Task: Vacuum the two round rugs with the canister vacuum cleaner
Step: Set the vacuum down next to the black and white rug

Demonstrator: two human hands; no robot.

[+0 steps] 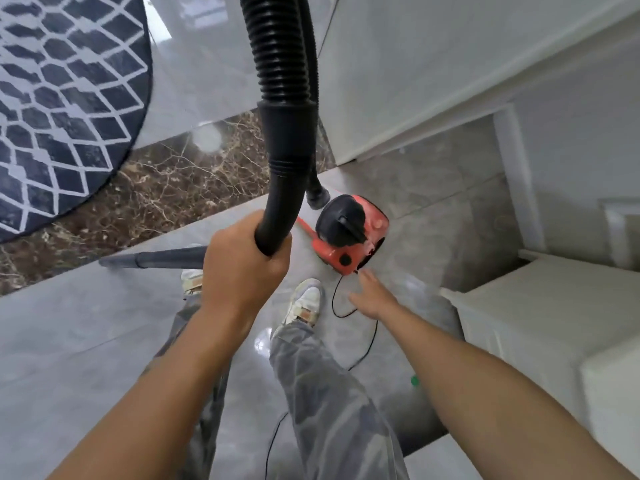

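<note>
A round dark rug [59,98] with a white diamond pattern lies on the floor at the upper left. My left hand [242,265] grips the black curved handle of the vacuum hose [284,140], which rises out of the top of the frame. A grey wand [156,258] points left from that hand, low over the floor. The red and black canister vacuum [349,237] sits on the grey tiles just ahead of my feet. My right hand [372,294] reaches down towards the canister with straight fingers and holds nothing, a short way from its rear.
A thin black power cord [367,344] trails from the canister across the tiles beside my right shoe [304,304]. White cabinets [540,327] and a white wall [450,64] close off the right side. A brown marble strip [166,188] crosses the floor.
</note>
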